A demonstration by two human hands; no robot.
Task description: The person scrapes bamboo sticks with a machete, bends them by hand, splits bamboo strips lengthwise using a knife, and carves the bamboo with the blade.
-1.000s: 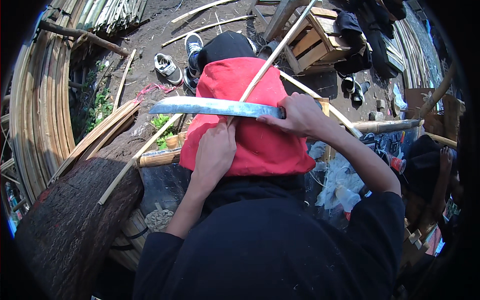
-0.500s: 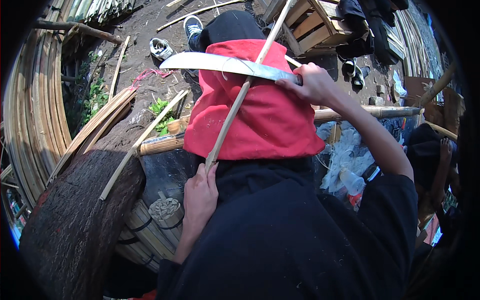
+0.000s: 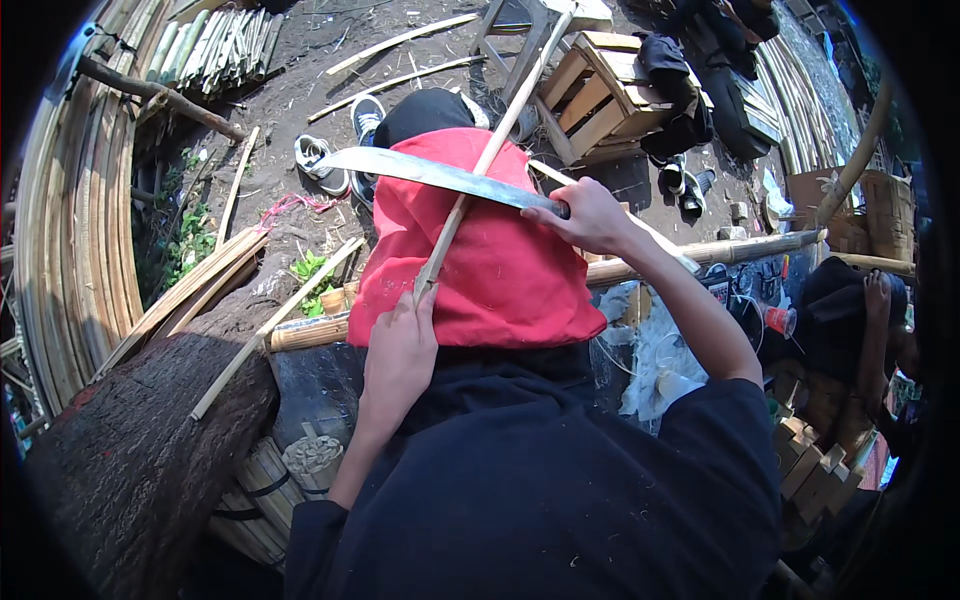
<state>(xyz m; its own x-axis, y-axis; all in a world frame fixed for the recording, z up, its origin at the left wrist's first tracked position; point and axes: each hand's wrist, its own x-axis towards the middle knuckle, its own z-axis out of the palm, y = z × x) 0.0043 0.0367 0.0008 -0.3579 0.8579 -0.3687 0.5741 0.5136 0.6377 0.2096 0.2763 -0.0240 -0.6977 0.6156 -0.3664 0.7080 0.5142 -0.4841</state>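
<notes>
My left hand (image 3: pixel 400 345) is closed around the near end of a long, pale bamboo strip (image 3: pixel 450 222), which slants up and away to the right. Gripped by its handle in my right hand (image 3: pixel 592 217) is a long machete (image 3: pixel 425 170), its broad grey blade pointing left. The blade crosses the strip a short way beyond my left hand; whether its edge bites into the bamboo cannot be made out. Beneath both, a red cloth (image 3: pixel 500 285) covers my lap.
A thick dark log (image 3: pixel 150 450) lies at left, with another bamboo strip (image 3: pixel 280 325) across it. Bundled slats (image 3: pixel 250 510) stand beside it. Farther off are a wooden crate (image 3: pixel 605 95) and stacked bamboo lengths (image 3: pixel 75 230). Another person's arm (image 3: pixel 875 330) shows at right.
The machete now crosses the bamboo strip closer to my left hand than before. My left hand has moved farther out over the red cloth. The whole view has shifted somewhat.
</notes>
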